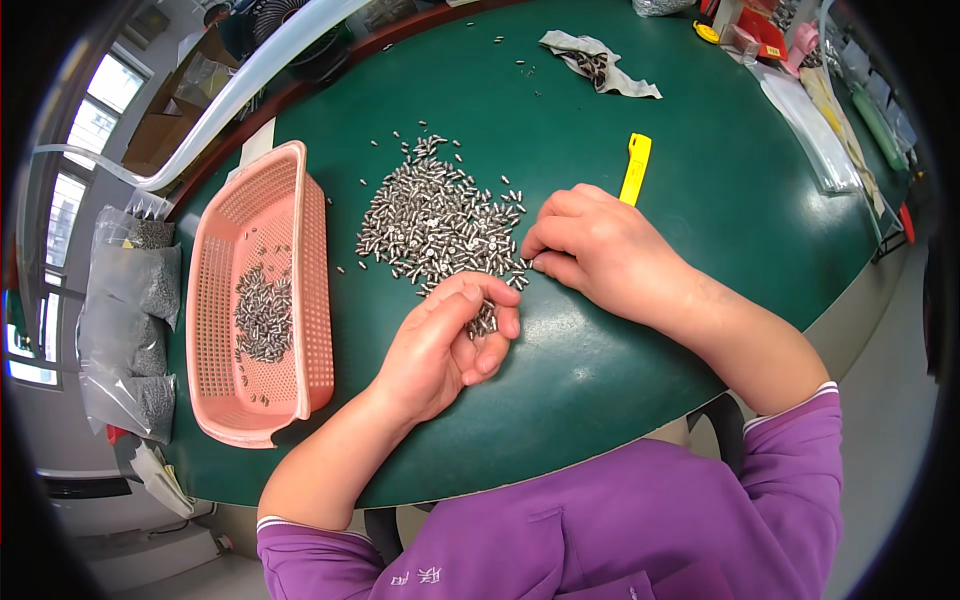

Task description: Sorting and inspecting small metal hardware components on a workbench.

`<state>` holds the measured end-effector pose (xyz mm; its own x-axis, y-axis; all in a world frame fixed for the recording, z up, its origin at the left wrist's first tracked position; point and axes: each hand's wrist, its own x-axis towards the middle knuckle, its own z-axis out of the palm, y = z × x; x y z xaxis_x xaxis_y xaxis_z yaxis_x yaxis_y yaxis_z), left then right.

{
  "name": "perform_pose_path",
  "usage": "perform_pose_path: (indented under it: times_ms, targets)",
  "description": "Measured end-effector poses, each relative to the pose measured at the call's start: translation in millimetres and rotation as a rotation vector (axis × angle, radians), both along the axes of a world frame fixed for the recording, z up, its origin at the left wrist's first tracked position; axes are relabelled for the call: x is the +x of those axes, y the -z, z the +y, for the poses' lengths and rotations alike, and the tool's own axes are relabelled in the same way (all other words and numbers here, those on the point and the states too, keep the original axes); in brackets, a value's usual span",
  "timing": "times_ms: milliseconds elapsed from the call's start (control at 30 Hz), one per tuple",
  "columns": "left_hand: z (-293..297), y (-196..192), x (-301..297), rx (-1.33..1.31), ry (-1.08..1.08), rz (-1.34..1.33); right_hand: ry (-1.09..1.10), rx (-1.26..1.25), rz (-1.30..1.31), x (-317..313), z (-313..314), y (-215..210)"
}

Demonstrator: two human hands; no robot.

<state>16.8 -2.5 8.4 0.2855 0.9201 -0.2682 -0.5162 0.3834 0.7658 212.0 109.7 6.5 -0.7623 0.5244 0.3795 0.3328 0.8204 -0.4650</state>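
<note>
A loose pile of small silvery metal pins with pointed ends lies on the green table. Just in front of it, my left hand is cupped, fingers curled around several of these metal pins. My right hand rests at the pile's right edge, thumb and forefinger pinched on one metal pin. To the left stands a pink perforated plastic basket, with a smaller heap of the same kind of pins inside.
A yellow cutter-like tool lies beyond my right hand. Farther back is a crumpled whitish cloth with dark bits on it. Clear bags of small metal parts stand left of the basket. Plastic sleeves lie along the right edge.
</note>
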Motion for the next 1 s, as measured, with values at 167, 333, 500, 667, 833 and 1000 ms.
perform_pose_path:
  times_ms: [167,333,500,667,833,1000]
  targets:
    - [0,4,1,0.001,0.001,0.010,0.001,0.017,-0.018,-1,-1,2]
    - [1,4,3,-0.004,-0.002,0.055,-0.084,-0.137,0.157,-7,-6,-5]
    - [-1,4,3,-0.008,-0.005,0.049,-0.209,-0.253,0.245,-11,-11,-7]
    - [-2,5,5,-0.020,-0.053,0.032,-0.206,-0.242,0.241,-11,-12,-8]
    - [0,6,2,0.012,-0.033,0.005,-0.084,-0.127,0.204,-5,-5,-9]
    - [-1,5,1,0.002,-0.031,-0.018,-0.206,-0.127,0.030,0,-3,-8]
